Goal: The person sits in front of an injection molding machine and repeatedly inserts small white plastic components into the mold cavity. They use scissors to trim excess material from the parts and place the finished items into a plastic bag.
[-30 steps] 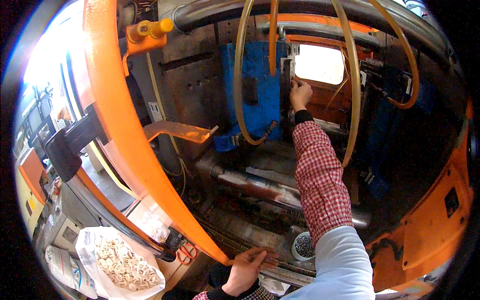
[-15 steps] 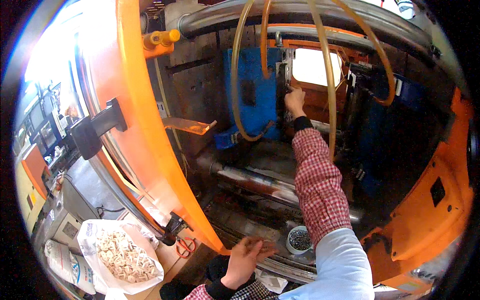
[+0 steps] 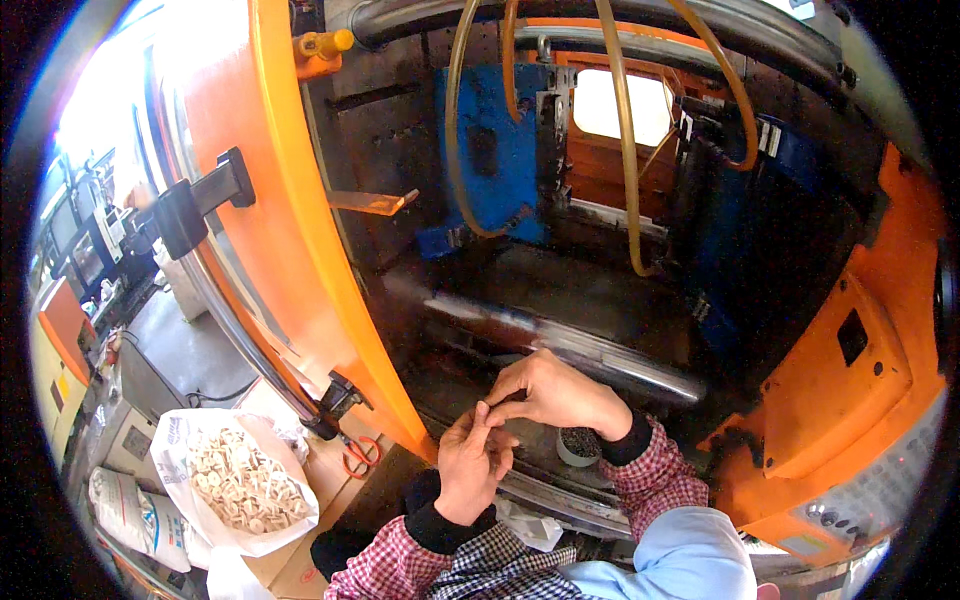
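Note:
My left hand (image 3: 468, 470) and my right hand (image 3: 560, 395) meet low in the middle, in front of the open machine bay. The right thumb and forefinger pinch against the left fingertips. Anything between them is too small to make out. Both sleeves are red checked with dark cuffs. A small round cup (image 3: 578, 446) of dark bits stands just below my right wrist on the machine's ledge. Behind the hands lies a shiny steel bar (image 3: 600, 350).
An orange sliding door (image 3: 300, 250) with a black handle (image 3: 200, 205) stands at the left. Yellow hoses (image 3: 625, 150) hang before the blue mould plate (image 3: 490, 150). A white bag of pale rings (image 3: 245, 485) and red scissors (image 3: 360, 457) lie lower left. An orange control panel (image 3: 850, 370) is at the right.
My right hand has pulled back from the mould opening at the top down to my left hand, which has lifted off the ledge to meet it. The view has shifted lower.

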{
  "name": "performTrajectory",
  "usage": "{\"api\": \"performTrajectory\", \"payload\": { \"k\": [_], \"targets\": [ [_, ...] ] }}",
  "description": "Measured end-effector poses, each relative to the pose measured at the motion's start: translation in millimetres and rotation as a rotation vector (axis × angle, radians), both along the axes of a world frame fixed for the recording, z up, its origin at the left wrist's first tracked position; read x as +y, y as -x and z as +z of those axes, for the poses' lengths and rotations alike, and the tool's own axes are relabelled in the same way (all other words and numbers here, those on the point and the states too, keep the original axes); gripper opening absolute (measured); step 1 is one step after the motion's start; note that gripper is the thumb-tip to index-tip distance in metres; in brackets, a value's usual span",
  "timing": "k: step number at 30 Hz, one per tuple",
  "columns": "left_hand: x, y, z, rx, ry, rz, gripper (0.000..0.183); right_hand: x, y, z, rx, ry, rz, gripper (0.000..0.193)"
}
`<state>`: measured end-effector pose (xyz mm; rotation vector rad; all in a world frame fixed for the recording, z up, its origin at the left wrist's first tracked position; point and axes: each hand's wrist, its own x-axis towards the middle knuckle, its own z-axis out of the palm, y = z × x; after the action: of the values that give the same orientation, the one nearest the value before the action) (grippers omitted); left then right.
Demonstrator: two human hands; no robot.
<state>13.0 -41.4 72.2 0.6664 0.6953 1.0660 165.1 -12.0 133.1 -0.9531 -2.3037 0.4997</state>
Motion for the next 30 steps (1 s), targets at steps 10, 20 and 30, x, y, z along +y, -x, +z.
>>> {"api": "performTrajectory", "payload": {
  "k": [10,20,30],
  "targets": [
    [11.3,13.6,3.1,0.047,-0.084,-0.078,0.031,4.0,5.6,3.4,-0.071,-0.064,0.06,0.014],
    [15.4,92.5,47.9,1.004,-1.092,1.356,0.056,156.9,-84.1,35.5,0.748,-0.715,-0.86,0.019],
    [50.1,114.1,41.4,0.723,-0.811,1.004,0.013,308.0,-140.2,95.2,0.727,-0.744,-1.273,0.022]
  ]
}}
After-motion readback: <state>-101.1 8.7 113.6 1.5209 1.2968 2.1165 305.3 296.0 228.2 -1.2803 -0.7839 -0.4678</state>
